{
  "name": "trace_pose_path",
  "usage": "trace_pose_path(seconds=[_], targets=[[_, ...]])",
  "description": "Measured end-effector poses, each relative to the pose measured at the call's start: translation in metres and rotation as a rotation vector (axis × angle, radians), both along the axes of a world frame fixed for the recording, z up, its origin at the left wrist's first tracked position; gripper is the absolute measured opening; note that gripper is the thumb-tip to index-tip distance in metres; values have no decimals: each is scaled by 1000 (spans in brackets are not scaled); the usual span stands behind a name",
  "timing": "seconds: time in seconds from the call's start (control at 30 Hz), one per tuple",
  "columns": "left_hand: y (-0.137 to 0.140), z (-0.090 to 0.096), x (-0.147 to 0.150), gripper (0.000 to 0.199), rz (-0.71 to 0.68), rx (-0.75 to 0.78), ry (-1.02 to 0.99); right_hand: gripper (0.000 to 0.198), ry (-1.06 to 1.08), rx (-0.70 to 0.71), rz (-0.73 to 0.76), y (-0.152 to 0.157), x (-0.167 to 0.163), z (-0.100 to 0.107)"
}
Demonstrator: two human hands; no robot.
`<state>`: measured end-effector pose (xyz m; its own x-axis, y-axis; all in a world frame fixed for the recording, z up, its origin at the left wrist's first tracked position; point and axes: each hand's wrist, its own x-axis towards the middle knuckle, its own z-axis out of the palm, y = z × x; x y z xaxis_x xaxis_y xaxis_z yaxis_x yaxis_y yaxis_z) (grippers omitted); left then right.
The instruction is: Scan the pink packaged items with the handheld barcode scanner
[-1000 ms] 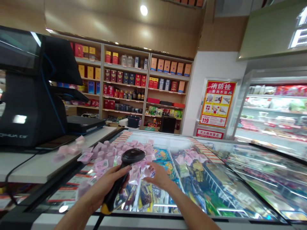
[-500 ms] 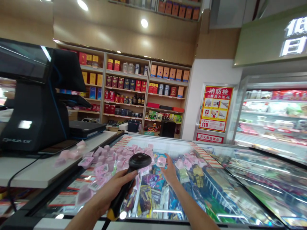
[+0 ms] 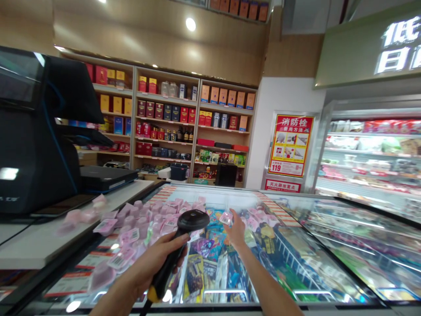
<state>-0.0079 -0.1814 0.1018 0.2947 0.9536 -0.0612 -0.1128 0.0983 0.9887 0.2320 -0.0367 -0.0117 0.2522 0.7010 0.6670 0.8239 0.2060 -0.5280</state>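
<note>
My left hand (image 3: 164, 256) is closed round the handle of a black barcode scanner (image 3: 192, 220) with a yellow patch near its base. The scanner's head points away and to the right. Between the fingers of my right hand (image 3: 236, 229) is a small pink cup with a barcode label (image 3: 226, 217), held a short way right of the scanner head. A big heap of similar pink cups (image 3: 144, 219) lies on the freezer's glass top to the left. A smaller group of pink cups (image 3: 258, 218) lies just beyond my right hand.
Under the glass of the chest freezer (image 3: 305, 224) lie colourful packets and a white wire basket (image 3: 296, 263). A black checkout terminal (image 3: 36, 131) stands on the white counter (image 3: 36, 250) at left, near several more pink cups. Stocked shelves (image 3: 166, 103) line the back wall.
My right hand has shifted slightly to the right with the pink cup, and the cup has tilted. The view has swung a little. The scanner stays in my left hand.
</note>
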Motion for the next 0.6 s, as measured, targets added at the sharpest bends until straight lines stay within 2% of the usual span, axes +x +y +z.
trace_pose_path(seconds=[0.2, 0.4, 0.53, 0.6], targets=[[4, -1, -6, 24, 88, -13, 1, 36, -222, -80, -190, -1, 24, -5], [15, -11, -24, 25, 78, -12, 32, 34, -286, -134, -289, -3, 41, -4], [18, -17, -31, 26, 106, -15, 52, 39, -268, -114, -359, -7, 35, 3], [18, -17, -31, 26, 115, -20, 50, 40, -275, -67, -301, -9, 21, 8]])
